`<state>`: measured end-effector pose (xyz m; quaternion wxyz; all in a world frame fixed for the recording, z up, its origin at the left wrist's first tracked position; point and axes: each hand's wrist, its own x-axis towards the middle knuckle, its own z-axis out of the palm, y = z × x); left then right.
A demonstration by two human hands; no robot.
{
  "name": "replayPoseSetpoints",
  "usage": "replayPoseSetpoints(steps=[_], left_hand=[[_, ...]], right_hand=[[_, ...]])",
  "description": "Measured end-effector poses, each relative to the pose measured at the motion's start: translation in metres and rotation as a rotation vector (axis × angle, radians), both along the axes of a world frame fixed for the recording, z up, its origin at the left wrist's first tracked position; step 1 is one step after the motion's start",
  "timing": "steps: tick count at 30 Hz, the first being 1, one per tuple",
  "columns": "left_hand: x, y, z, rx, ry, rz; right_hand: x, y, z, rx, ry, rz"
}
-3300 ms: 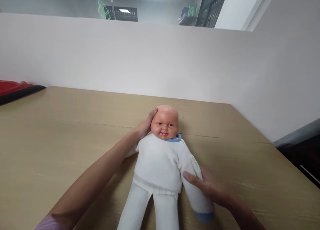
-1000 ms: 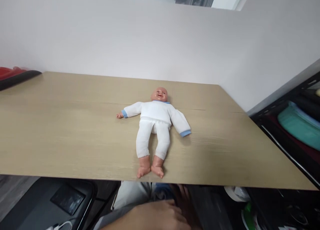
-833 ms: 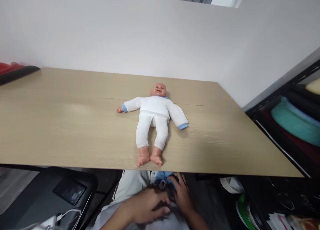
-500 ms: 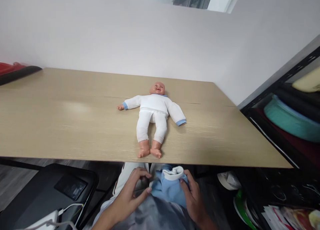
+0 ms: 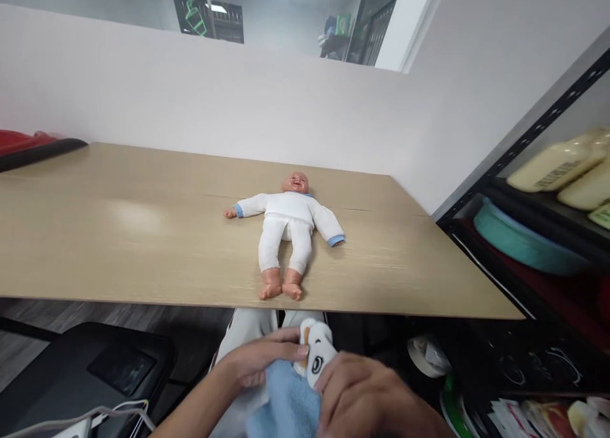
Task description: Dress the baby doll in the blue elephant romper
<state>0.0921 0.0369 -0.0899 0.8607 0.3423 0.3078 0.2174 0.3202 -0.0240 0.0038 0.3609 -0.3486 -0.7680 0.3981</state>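
On the table lies a baby doll [image 5: 290, 209] on its back, in a white top with blue cuffs and white leggings, its bare feet towards me. Below the table edge, over my lap, is a soft light blue doll garment [image 5: 290, 393] with a white patch showing a cartoon eye. My left hand [image 5: 264, 358] pinches its upper left edge between thumb and fingers. Across the right side of the garment, my right hand [image 5: 357, 390] is closed on the cloth; its fingertips are partly hidden.
The wooden table [image 5: 143, 260] spans the view. A black chair [image 5: 57, 374] with a dark phone-like device [image 5: 121, 367] and white cables stands at left. Black shelving at right holds a teal basin [image 5: 524, 241] and pale bottles [image 5: 553, 164].
The garment has turned, so the white cartoon patch now shows instead of its white-rimmed opening. My left hand has moved onto it, and my right hand has shifted over its front. The view has tilted up.
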Motion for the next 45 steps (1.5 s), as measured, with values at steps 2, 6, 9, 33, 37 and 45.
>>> replayPoseSetpoints(steps=[2,6,9,33,37,45], left_hand=[[-0.010,0.008,0.023,0.278,-0.019,0.000],[-0.028,0.026,0.067,0.764,0.016,0.063],[-0.038,0.034,0.085,0.937,0.094,0.094],[-0.079,0.086,0.096,1.338,0.472,0.391],[-0.071,0.098,0.093,1.307,0.403,0.432],[-0.079,0.110,0.096,1.099,0.599,0.236]], right_hand=[[0.011,0.006,0.002,-0.046,0.083,0.038],[0.014,0.024,-0.005,-0.123,0.120,-0.149],[0.004,0.034,-0.009,-0.257,0.021,-0.079],[0.000,0.147,0.018,0.298,-0.481,0.064],[-0.034,0.156,0.010,0.051,-0.333,0.050],[-0.063,0.174,0.002,-0.100,-0.155,0.008]])
